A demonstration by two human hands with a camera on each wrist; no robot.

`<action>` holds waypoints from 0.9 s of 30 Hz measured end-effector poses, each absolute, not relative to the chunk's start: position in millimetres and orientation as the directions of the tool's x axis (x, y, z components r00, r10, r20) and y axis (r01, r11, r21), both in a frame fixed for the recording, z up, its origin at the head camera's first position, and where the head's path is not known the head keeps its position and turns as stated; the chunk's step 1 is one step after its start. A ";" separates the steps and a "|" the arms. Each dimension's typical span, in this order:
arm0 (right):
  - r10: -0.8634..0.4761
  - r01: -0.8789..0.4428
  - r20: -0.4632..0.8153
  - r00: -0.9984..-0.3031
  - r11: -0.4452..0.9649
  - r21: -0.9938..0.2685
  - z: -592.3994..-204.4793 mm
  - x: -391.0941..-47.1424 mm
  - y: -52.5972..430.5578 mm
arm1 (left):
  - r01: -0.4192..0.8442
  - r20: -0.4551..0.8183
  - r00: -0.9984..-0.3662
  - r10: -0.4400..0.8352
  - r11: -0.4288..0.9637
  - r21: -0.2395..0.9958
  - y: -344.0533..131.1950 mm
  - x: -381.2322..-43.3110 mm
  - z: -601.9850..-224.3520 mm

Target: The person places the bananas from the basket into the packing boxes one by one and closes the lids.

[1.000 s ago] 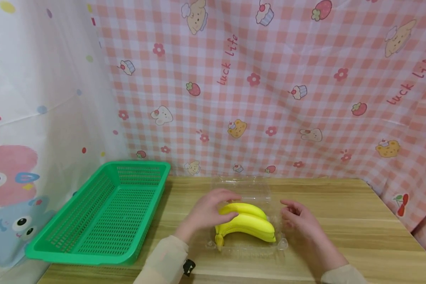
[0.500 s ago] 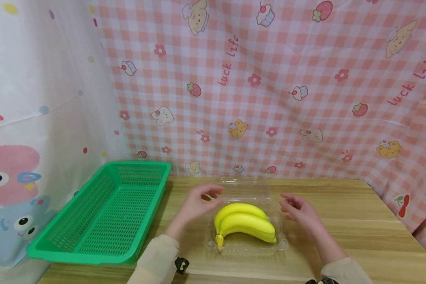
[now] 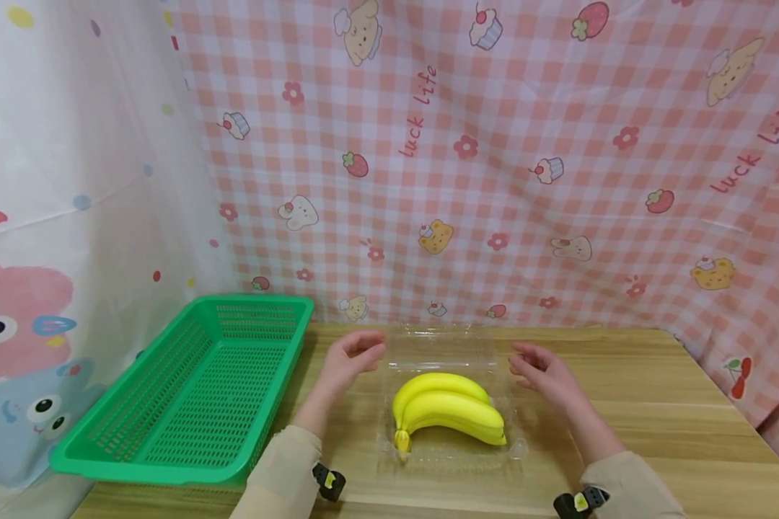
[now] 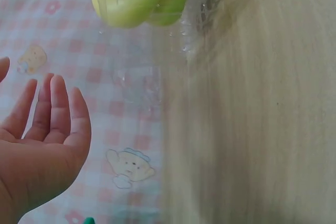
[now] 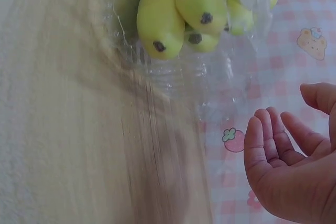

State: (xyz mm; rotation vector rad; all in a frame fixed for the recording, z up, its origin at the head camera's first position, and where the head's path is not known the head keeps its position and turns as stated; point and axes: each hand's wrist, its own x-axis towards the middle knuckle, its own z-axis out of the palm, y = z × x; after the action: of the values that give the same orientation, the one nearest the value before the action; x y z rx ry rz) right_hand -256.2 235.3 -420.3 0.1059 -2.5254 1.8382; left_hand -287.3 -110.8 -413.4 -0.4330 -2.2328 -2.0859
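A bunch of yellow bananas (image 3: 451, 411) lies in a clear plastic box (image 3: 517, 448) at the lower centre of the frame, its stem towards the lower left corner of the box; the low walls probably keep the rounded fruit from sliding across the wooden table (image 3: 662, 411). The clear lid (image 3: 441, 352) lies back behind the fruit, near the pink checked cloth (image 3: 500, 108), apparently hinged along the far edge, which leaves the bananas uncovered.

The person's left hand (image 3: 347, 360) and right hand (image 3: 545, 375) flank the lid, one at each side; both are released, fingers loosely bent and grasping nothing, as the wrist views confirm; their matched placing seems to suit the box's width, leaving either side of the lid within reach.

A green basket (image 3: 143, 471) stands at the lower left, well apart from the box, perhaps to leave the left arm room.
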 end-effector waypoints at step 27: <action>-0.092 0.107 -0.123 -0.988 0.163 -0.981 -427.2 -289.4 236.2 | -0.164 -0.159 -0.984 0.075 -0.058 0.985 -103.6 -313.5 -435.1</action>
State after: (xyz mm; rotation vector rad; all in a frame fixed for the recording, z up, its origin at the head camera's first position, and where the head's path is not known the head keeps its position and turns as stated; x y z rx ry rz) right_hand -289.4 236.2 -427.2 -0.0161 -2.5082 2.1385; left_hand -313.5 -103.6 -435.1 0.1083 -2.2598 -2.4110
